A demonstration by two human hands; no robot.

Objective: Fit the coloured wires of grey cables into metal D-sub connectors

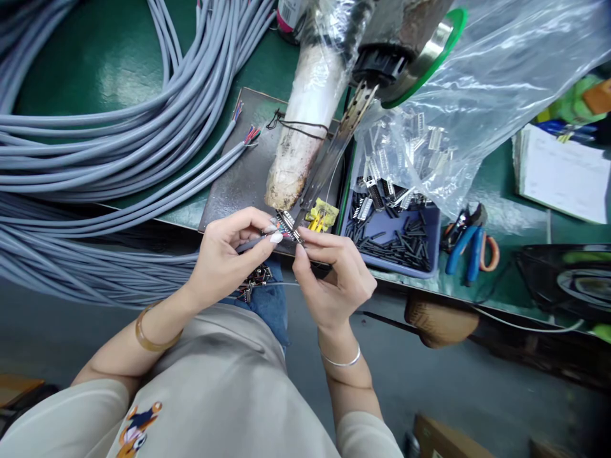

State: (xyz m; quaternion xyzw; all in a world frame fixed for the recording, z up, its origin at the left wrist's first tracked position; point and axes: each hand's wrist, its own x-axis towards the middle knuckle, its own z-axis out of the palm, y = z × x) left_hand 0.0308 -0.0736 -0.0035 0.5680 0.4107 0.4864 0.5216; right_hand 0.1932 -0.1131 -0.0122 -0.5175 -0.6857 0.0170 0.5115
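Between thumb and fingertips, my left hand (229, 251) pinches the stripped end of a grey cable, where thin coloured wires fan out. Those wires meet a small metal multi-pin connector (288, 221), which my right hand (337, 273) grips at its right end. Just above the connector is the lower end of a mounted soldering iron (338, 140); whether it touches the pins I cannot tell. A plastic-wrapped white tube (305, 102) slants down beside the iron, its browned end close to my left fingertips. My fingers hide part of the wires.
Grey cables (143, 152) lie coiled at left, some ends on a dark plate (229, 184). A blue tray (433, 254) holds black sleeves and connectors, partly under a plastic bag (477, 83). Cutters (470, 248), a notepad (563, 172) and a green-rimmed solder spool (432, 70) are at right.
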